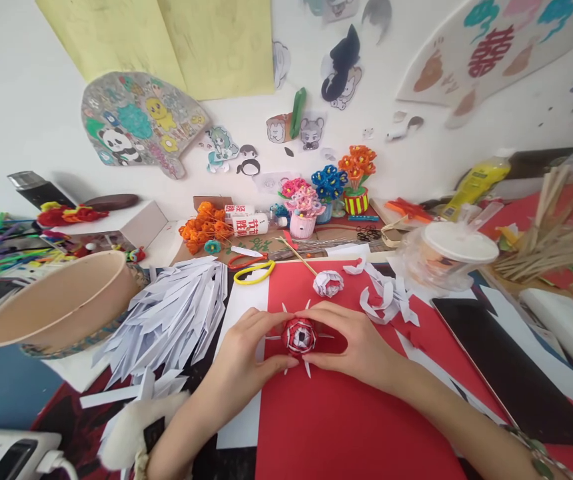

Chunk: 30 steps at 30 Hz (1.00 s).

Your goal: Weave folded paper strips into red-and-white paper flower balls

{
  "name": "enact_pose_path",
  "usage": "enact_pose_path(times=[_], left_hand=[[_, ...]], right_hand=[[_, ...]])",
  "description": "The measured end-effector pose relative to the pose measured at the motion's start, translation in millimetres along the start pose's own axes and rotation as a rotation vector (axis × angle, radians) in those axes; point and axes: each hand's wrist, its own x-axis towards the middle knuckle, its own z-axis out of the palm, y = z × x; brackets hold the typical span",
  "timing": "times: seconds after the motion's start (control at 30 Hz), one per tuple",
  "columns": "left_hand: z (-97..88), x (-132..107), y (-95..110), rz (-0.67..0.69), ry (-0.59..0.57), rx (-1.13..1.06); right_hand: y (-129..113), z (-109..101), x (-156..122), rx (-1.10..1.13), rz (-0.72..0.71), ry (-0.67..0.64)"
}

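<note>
A small round red-and-white woven paper flower [300, 335] with white strip ends sticking out sits on a red paper sheet [336, 420]. My left hand [243, 350] and my right hand [351, 341] close around it from both sides, fingertips pinching its edges. A white rolled paper flower on a thin stick [327, 283] lies just beyond it. Curled white paper strips [384, 299] lie to the right of that flower.
A heap of cut white paper strips [171, 313] lies left, by a tan paper bowl [59, 303]. Yellow-handled scissors [253, 273], glue bottles [249, 223], small pots of craft flowers [316, 193], a lidded plastic cup [454, 253], wooden sticks [551, 233] and a black sheet [511, 373] surround the area.
</note>
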Motion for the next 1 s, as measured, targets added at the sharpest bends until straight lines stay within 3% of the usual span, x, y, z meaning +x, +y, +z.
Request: enact_pose_path(times=[0.4, 0.67, 1.0], left_hand=[[3.0, -3.2, -2.8, 0.114, 0.048, 0.027], [7.9, -5.7, -2.7, 0.132, 0.084, 0.068], [2.6, -5.5, -3.7, 0.101, 0.096, 0.086]], right_hand=[[0.3, -2.1, -2.1, -0.017, -0.047, -0.006], [9.8, 4.7, -6.4, -0.119, -0.143, 0.086], [1.8, 8.1, -5.6, -0.209, -0.203, 0.249]])
